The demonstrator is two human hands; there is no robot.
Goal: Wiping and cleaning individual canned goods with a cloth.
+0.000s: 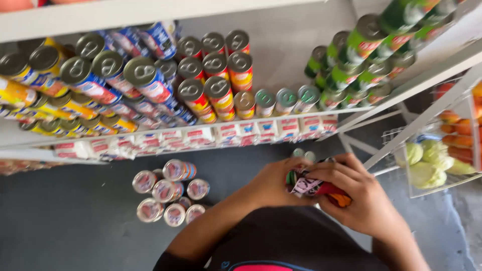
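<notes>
Head view showed one person crouched before a white shelf (281, 47) stocked with stacked tins. Both hands met low in the frame, just below the shelf's front edge. The left hand (273, 183) was wrapped around a small bundle of cans (311, 186), and the right hand (359, 195) was curled over the same bundle from the other side, fingers closed on it. The bundle sat between the two palms, held above the dark floor (65, 221); a few silver can tops showed just above the fingers. How many cans it held could not be told.

On the shelf, blue-and-yellow tins (90, 80) filled the left part, red-and-yellow tins (216, 83) the middle, and green tins (366, 55) the right. A bare stretch of shelf lay between the red and green groups, with only a short front row of tins (286, 100) there. A cluster of tins (170, 195) stood on the floor, well to the left of the hands, untouched. Judging from that, stocking appeared partly done: most rows stood full, while the gap, the held bundle and the floor cluster remained. A wire basket (439, 155) of produce hung at the right.
</notes>
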